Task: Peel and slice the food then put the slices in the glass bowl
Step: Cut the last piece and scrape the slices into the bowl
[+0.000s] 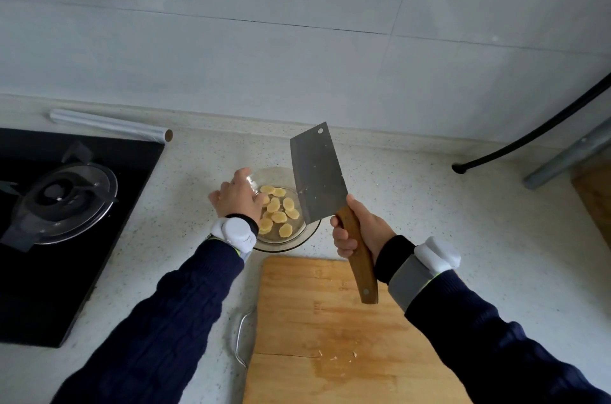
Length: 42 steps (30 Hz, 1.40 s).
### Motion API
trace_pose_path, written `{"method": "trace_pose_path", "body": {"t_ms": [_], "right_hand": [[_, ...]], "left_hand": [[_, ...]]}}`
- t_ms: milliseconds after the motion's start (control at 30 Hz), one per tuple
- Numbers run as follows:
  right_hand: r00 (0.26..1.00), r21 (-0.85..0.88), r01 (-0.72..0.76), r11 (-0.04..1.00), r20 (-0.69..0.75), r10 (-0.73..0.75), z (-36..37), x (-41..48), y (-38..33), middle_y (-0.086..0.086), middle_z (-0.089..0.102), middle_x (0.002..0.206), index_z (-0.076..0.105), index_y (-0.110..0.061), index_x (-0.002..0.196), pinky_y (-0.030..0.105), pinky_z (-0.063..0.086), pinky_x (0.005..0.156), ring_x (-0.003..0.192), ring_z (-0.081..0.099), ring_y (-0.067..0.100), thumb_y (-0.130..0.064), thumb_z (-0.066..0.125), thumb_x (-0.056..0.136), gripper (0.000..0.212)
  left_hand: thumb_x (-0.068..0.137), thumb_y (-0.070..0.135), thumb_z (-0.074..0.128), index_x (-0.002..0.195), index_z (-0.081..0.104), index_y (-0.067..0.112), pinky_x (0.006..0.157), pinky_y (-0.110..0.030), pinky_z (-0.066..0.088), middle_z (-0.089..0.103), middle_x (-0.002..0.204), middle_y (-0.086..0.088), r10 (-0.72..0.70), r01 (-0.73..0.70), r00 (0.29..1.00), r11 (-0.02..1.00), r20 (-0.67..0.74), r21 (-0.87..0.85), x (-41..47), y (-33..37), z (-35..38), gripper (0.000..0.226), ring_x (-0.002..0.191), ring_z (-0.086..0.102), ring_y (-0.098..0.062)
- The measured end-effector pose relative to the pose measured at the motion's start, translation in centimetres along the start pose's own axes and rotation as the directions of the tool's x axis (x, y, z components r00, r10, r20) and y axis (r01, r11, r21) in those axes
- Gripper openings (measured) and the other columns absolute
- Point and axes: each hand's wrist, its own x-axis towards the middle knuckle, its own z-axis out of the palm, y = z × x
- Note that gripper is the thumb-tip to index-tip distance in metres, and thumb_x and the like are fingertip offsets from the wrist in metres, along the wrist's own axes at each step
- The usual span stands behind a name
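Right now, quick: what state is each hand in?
Left hand: back up over the glass bowl rim, fingers hidden; grip cannot be told.
Right hand: closed round the cleaver handle, blade raised.

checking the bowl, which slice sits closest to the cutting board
The slice by the near rim of the glass bowl, lowest in view; the others lie farther back toward the wall.

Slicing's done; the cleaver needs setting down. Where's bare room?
For the cleaver: the cutting board, bare but for scraps near its front, or the counter right of the glass bowl, up to the black hose. Crowded at the bowl, by the left hand.
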Motion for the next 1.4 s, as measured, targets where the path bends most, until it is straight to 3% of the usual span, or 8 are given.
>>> {"method": "trace_pose_path", "body": {"t_ms": [100, 233, 367, 500, 800, 967, 1133, 1400], "right_hand": [[0.999, -0.017, 0.009, 1.000, -0.034, -0.010, -0.3, 0.0, 0.0, -0.003, 0.045, 0.041, 0.046, -0.010, 0.069, 0.019, 0.036, 0.036, 0.030, 0.035, 0.008, -0.051, 0.023, 0.097, 0.055], [0.998, -0.047, 0.015, 0.999, -0.063, -0.018, -0.4, -0.2, 0.2, -0.002, 0.044, 0.041, 0.045, -0.010, 0.068, 0.018, 0.035, 0.036, 0.030, 0.035, 0.008, -0.050, 0.023, 0.097, 0.055], [0.994, -0.091, 0.038, 0.995, -0.098, -0.047, -0.6, -0.7, 0.6, -0.001, 0.046, 0.043, 0.047, -0.009, 0.069, 0.019, 0.036, 0.037, 0.031, 0.037, 0.010, -0.050, 0.027, 0.097, 0.054], [0.977, -0.145, 0.090, 0.985, -0.179, -0.115, -1.3, -2.3, 2.1, 0.003, 0.051, 0.050, 0.054, -0.007, 0.069, 0.023, 0.041, 0.041, 0.036, 0.043, 0.012, -0.049, 0.030, 0.097, 0.056], [0.938, -0.336, 0.059, 0.940, -0.303, -0.167, -7.7, -9.2, 9.0, 0.004, 0.047, 0.046, 0.061, -0.002, 0.074, 0.027, 0.040, 0.042, 0.034, 0.043, 0.018, -0.044, 0.026, 0.099, 0.060], [0.952, -0.608, -0.091, 0.789, -0.286, -0.111, -12.0, -11.8, 10.0, 0.004, 0.048, 0.049, 0.050, -0.008, 0.089, 0.024, 0.038, 0.040, 0.033, 0.041, 0.020, -0.043, 0.035, 0.098, 0.039], [0.958, -0.776, -0.051, 0.628, -0.215, -0.188, -14.4, -11.2, 8.8, 0.008, 0.053, 0.054, 0.046, -0.007, 0.075, 0.031, 0.041, 0.052, 0.039, 0.044, 0.021, -0.029, 0.037, 0.100, 0.034], [0.955, -0.898, -0.077, 0.434, -0.192, -0.227, -15.5, -8.3, 7.3, 0.007, 0.049, 0.054, 0.041, -0.015, 0.060, 0.029, 0.037, 0.061, 0.048, 0.041, 0.021, -0.033, 0.035, 0.098, 0.042]], "left_hand": [[0.083, 0.025, 0.062, 0.124, 0.043, 0.023, 0.093, -0.042, 0.030, 0.070, 0.091, -0.005, 0.103, -0.113, 0.992, 0.983, 0.071, 0.146, 0.8, -0.4, -0.5, 0.045, 0.098, 0.056, -0.028], [0.082, 0.003, 0.048, 0.129, 0.039, 0.028, 0.095, -0.041, 0.026, 0.068, 0.106, 0.003, 0.186, -0.242, 0.960, 0.927, 0.209, 0.285, 0.8, -0.5, -0.4, 0.054, 0.112, 0.046, -0.024], [0.088, 0.018, 0.047, 0.116, 0.050, 0.028, 0.097, -0.041, 0.026, 0.067, 0.101, -0.002, 0.220, -0.274, 0.955, 0.909, 0.199, 0.314, 0.1, -0.1, -0.9, 0.030, 0.110, 0.047, -0.023], [0.081, 0.025, 0.062, 0.125, 0.045, 0.028, 0.099, -0.044, 0.026, 0.043, 0.137, 0.002, 0.231, -0.304, 0.939, 0.903, 0.255, 0.303, -1.1, -0.4, -0.9, 0.048, 0.124, 0.028, -0.028], [0.085, 0.024, 0.059, 0.120, 0.054, 0.016, 0.092, -0.046, 0.031, 0.052, 0.121, -0.010, 0.283, -0.284, 0.959, 0.956, 0.016, 0.080, -7.7, -0.6, -0.8, 0.036, 0.116, 0.038, -0.033], [0.086, 0.022, 0.057, 0.120, 0.053, 0.016, 0.093, -0.045, 0.031, 0.053, 0.120, -0.010, 0.270, -0.270, 0.963, 0.962, 0.028, 0.029, -10.9, -0.3, -0.6, 0.034, 0.116, 0.038, -0.033], [0.087, 0.022, 0.056, 0.119, 0.053, 0.014, 0.091, -0.045, 0.033, 0.055, 0.119, -0.009, 0.269, -0.270, 0.963, 0.963, 0.036, 0.027, -13.0, -0.3, -0.4, 0.034, 0.115, 0.039, -0.033], [0.087, 0.021, 0.055, 0.117, 0.054, 0.015, 0.089, -0.044, 0.033, 0.057, 0.114, -0.006, 0.248, -0.248, 0.968, 0.969, 0.025, -0.013, -15.8, -1.0, -1.0, 0.031, 0.110, 0.041, -0.033]]}}
